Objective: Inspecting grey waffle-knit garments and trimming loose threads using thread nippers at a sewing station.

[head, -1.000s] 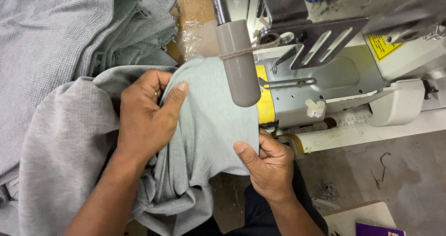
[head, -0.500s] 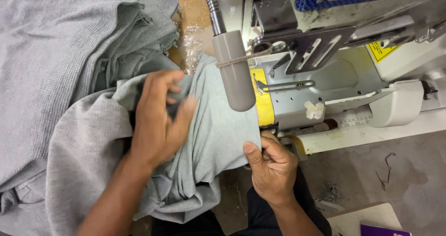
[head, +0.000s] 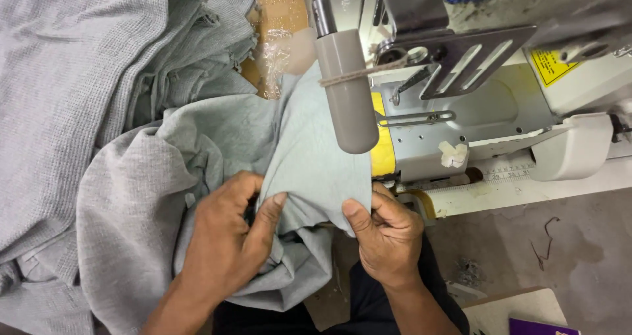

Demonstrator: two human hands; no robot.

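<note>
Fabric of the light grey-green garment (head: 316, 170) has come lower toward me since a moment ago: my left hand (head: 227, 243), which lay flat higher on the cloth, now sits at frame centre-bottom, fingers curled into a fold. My right hand (head: 388, 233) still pinches the hem edge beside the sewing machine (head: 474, 111). Grey lamp head (head: 345, 91) hangs over it. Stacked grey knits (head: 79, 84) fill the upper left; no containers show.

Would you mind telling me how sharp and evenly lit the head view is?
Head view: even, soft light; the left hand, right hand and grey fabric are sharp; mild glare on the clear plastic wrap; the machine bends slightly towards the edges.
</note>
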